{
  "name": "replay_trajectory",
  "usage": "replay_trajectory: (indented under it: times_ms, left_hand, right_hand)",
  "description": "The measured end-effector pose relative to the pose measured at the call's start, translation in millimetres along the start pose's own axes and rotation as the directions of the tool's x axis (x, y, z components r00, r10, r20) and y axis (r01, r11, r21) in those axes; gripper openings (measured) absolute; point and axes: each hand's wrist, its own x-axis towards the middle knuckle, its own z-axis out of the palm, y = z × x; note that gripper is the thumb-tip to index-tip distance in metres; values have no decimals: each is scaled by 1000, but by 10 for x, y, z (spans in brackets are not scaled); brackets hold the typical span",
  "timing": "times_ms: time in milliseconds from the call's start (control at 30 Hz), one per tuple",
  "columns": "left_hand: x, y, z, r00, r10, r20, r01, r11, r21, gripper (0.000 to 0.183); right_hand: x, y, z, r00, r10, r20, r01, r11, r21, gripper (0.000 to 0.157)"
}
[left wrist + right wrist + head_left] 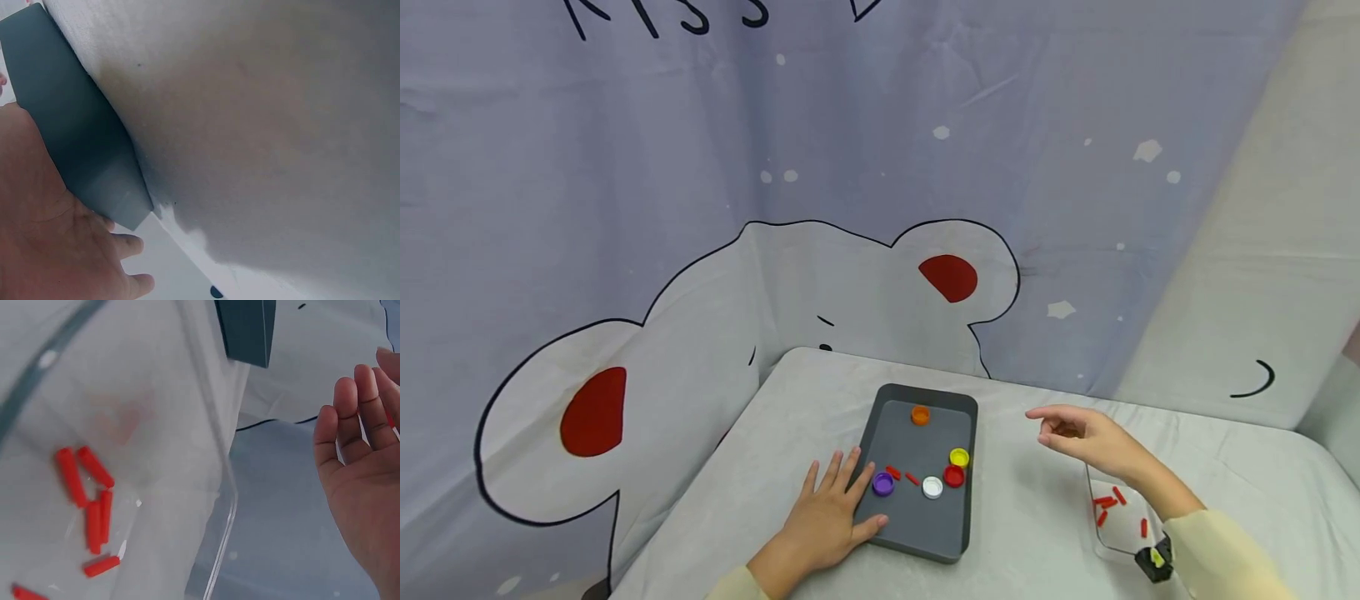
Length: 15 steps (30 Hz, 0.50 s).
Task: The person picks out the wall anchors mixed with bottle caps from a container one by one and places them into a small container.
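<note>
My left hand [825, 521] rests with spread fingers on the left edge of a grey tray [917, 542], its thumb over the near corner. Inside the tray lie two small red sticks [912, 479] among round caps: purple [883, 484], white [932, 487], red [953, 476], yellow [958, 458] and orange [921, 415]. To the right of the tray, my right hand [1093, 437] is raised with bent fingers. A bit of a red stick [392, 417] shows between its finger and thumb in the right wrist view, mostly hidden.
Below my right forearm stands a clear plastic box [1112, 548] with several red sticks [94, 526] in it. A black device with a yellow-green patch [1156, 560] is at its near right corner. A printed curtain [850, 283] hangs behind the white-covered table [1022, 517].
</note>
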Motion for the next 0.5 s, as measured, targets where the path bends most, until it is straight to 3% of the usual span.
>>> replay_trajectory:
  times_ms: [500]
  left_hand:
    - [8, -12, 10, 1000, 5, -5, -5, 1000, 6, 80]
  right_hand:
    - [460, -153, 300, 976, -77, 205, 89, 995, -52, 36]
